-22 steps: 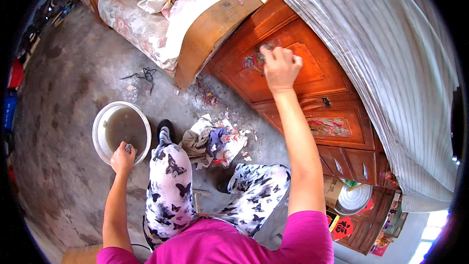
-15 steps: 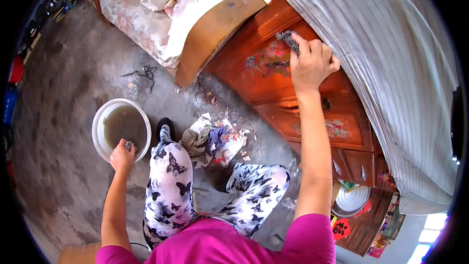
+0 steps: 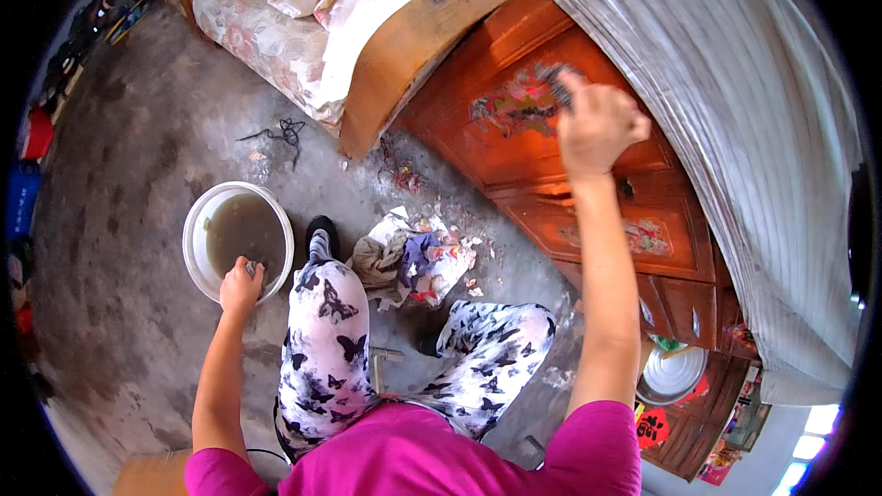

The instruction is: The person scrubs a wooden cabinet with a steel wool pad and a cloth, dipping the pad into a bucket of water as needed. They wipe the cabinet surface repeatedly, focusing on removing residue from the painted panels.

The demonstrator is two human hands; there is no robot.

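My right hand (image 3: pixel 602 129) is closed around a dark grey steel wool pad (image 3: pixel 557 83), blurred by motion. It is at the red-brown wooden cabinet door (image 3: pixel 514 55), beside a patch of torn, peeling coloured print (image 3: pixel 514 103). At the near rim of a white bucket (image 3: pixel 191 262) is my left hand (image 3: pixel 241 287), its fingers closed on a small grey thing (image 3: pixel 251 267) whose kind I cannot make out. Cloudy grey-brown water (image 3: pixel 243 230) stands in the bucket.
Crumpled rags and paper scraps (image 3: pixel 413 262) lie on the concrete floor beyond my knees. Black string (image 3: pixel 283 136) lies farther off. A floral sofa (image 3: pixel 248 28) with a wooden arm (image 3: pixel 386 60) adjoins the cabinet. Striped grey cloth (image 3: pixel 717 129) drapes over the cabinet top.
My right hand and the steel wool pad have shifted slightly right and down along the cabinet door. The whole view has drifted a little; my left hand stays at the bucket rim.
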